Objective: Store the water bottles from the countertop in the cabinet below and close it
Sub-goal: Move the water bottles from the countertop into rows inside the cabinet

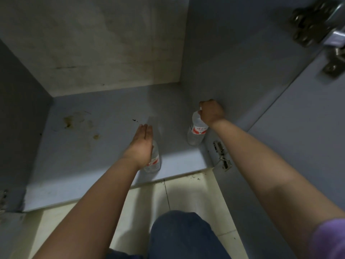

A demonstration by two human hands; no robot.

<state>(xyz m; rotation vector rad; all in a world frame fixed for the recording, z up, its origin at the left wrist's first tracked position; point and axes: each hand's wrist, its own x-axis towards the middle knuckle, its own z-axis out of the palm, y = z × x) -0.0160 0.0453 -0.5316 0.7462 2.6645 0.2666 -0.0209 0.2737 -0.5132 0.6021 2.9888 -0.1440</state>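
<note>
Two clear water bottles with red-and-white labels stand on the grey cabinet floor point(104, 146). The right bottle point(197, 132) stands close to the cabinet's right wall, and my right hand point(211, 113) is closed over its top. The left bottle point(155, 161) stands near the front edge. My left hand point(141, 144) lies against its upper part, fingers straight and together, pointing into the cabinet; whether it grips is unclear. Much of that bottle is hidden behind the hand.
The cabinet door point(302, 146) hangs open on the right, with hinges at the top point(317, 25) and bottom point(222, 156). The cabinet floor has brown stains point(74, 120) on its left part. Pale floor tiles point(196, 193) and my knee point(183, 236) are below.
</note>
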